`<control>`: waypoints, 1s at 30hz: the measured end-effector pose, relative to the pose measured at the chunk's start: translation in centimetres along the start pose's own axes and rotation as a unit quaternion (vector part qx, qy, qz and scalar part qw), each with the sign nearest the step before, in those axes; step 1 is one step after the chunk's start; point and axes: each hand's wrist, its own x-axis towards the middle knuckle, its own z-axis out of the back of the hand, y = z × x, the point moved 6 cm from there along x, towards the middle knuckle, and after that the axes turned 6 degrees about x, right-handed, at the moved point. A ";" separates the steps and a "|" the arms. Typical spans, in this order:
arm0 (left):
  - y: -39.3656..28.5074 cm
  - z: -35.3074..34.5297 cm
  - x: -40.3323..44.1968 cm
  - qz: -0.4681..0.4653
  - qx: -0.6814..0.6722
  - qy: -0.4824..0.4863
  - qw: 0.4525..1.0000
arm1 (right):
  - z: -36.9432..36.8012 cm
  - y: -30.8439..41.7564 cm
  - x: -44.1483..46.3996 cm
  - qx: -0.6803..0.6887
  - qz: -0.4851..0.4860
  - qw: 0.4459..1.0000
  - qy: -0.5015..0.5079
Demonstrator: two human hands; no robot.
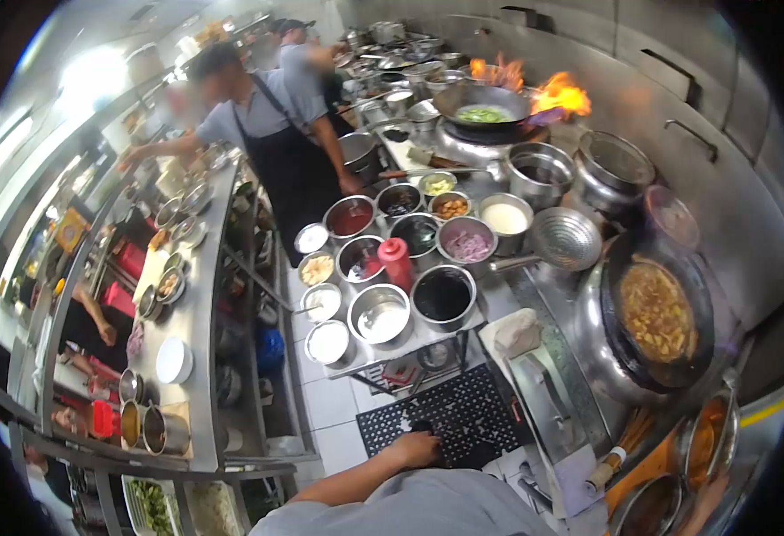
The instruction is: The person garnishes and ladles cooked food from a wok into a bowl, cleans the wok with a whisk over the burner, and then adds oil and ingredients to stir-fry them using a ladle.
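Note:
My left hand (417,449) is in front of my grey shirt, over the black perforated floor mat (383,420). Its fingers look curled, and a small dark shape shows at them that I cannot make out. At the lower right edge a blurred stretch of skin, seemingly my right hand or forearm (706,507), is beside a metal pot of orange-brown liquid (706,433); its fingers cannot be made out. Up from there, a large wok (613,313) on the range contains yellow-brown food in sauce (655,308). A perforated strainer (566,239) lies left of the wok.
Bowls of sauces and ingredients, including sliced onion (466,241), crowd a steel table around a red squeeze bottle (394,263). Flames (560,94) rise beside a farther wok (481,105). A co-worker in a dark apron (289,152) stands between range and counter (197,357).

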 end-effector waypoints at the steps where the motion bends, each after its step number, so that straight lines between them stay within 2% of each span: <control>1: 2.5 -2.1 -1.7 0.041 -0.009 0.051 0.998 | 0.9 2.1 0.0 0.030 -0.012 0.999 -0.029; 3: 4.7 -3.0 -4.6 0.103 -0.016 0.097 0.990 | 3.2 12.5 -2.7 0.203 0.099 0.973 -0.048; 4: 5.7 -2.9 -5.3 0.131 -0.018 0.112 0.985 | 4.3 19.7 -5.4 0.283 0.143 0.948 -0.001; 5: 6.2 -3.0 -5.4 0.132 -0.032 0.094 0.986 | 5.2 26.8 -8.5 0.359 0.188 0.913 0.046; 7: 7.4 -4.0 -3.9 0.135 -0.060 0.059 0.987 | 3.6 37.7 -14.2 0.424 0.280 0.842 0.183; 8: 8.6 -5.3 -2.9 0.141 -0.126 -0.052 0.981 | -0.1 41.2 -16.2 0.459 0.323 0.789 0.251; 9: 10.1 -7.2 -2.0 0.142 -0.187 -0.161 0.959 | -2.9 45.2 -19.5 0.456 0.333 0.766 0.308; 10: 11.5 -8.9 -1.4 0.127 -0.256 -0.164 0.944 | -4.3 49.0 -23.1 0.420 0.356 0.756 0.354; 13: 15.0 -14.1 -5.9 0.129 -0.200 -0.079 0.968 | -14.2 54.7 -31.2 0.319 0.513 0.679 0.417; 14: 17.6 -16.0 -9.8 0.169 -0.256 -0.135 0.942 | -17.3 55.5 -33.2 0.255 0.489 0.682 0.481; 15: 21.3 -19.2 -16.5 0.217 -0.309 -0.193 0.906 | -24.1 56.2 -35.7 0.196 0.519 0.672 0.490; 16: 25.2 -23.8 -20.3 0.290 -0.313 -0.271 0.863 | -29.5 56.1 -35.8 0.182 0.495 0.687 0.499; 17: 27.6 -27.2 -25.2 0.384 -0.336 -0.308 0.803 | -33.9 55.7 -35.6 0.167 0.471 0.702 0.508; 18: 27.7 -29.7 -31.1 0.514 -0.383 -0.299 0.707 | -37.6 55.6 -34.5 0.121 0.469 0.731 0.481; 19: 29.3 -33.6 -35.4 0.564 -0.298 -0.287 0.715 | -40.1 55.2 -33.0 0.074 0.468 0.757 0.450; 20: 30.1 -38.8 -39.2 0.658 -0.282 -0.234 0.658 | -42.3 53.7 -30.1 0.045 0.417 0.808 0.414; 21: 30.9 -44.2 -41.8 0.675 -0.252 -0.133 0.680 | -43.5 53.2 -28.3 0.018 0.363 0.853 0.375; 22: 29.5 -45.7 -43.9 0.638 -0.188 -0.134 0.734 | -41.1 52.1 -26.6 0.038 0.326 0.870 0.367; 24: 26.2 -46.2 -45.3 0.643 -0.248 -0.071 0.721 | -50.9 48.7 -20.8 -0.069 0.361 0.894 0.257; 25: 25.3 -46.1 -44.8 0.647 -0.287 -0.057 0.704 | -54.2 46.7 -18.8 -0.063 0.345 0.898 0.265; 26: 24.3 -45.5 -43.7 0.641 -0.319 -0.051 0.696 | -54.3 45.7 -17.9 -0.057 0.330 0.902 0.272; 28: 23.2 -44.6 -39.5 0.615 -0.351 -0.059 0.704 | -46.7 46.6 -20.1 -0.027 0.221 0.884 0.412; 30: 21.7 -42.7 -34.2 0.569 -0.373 -0.074 0.729 | -47.9 46.8 -20.5 -0.072 0.202 0.880 0.425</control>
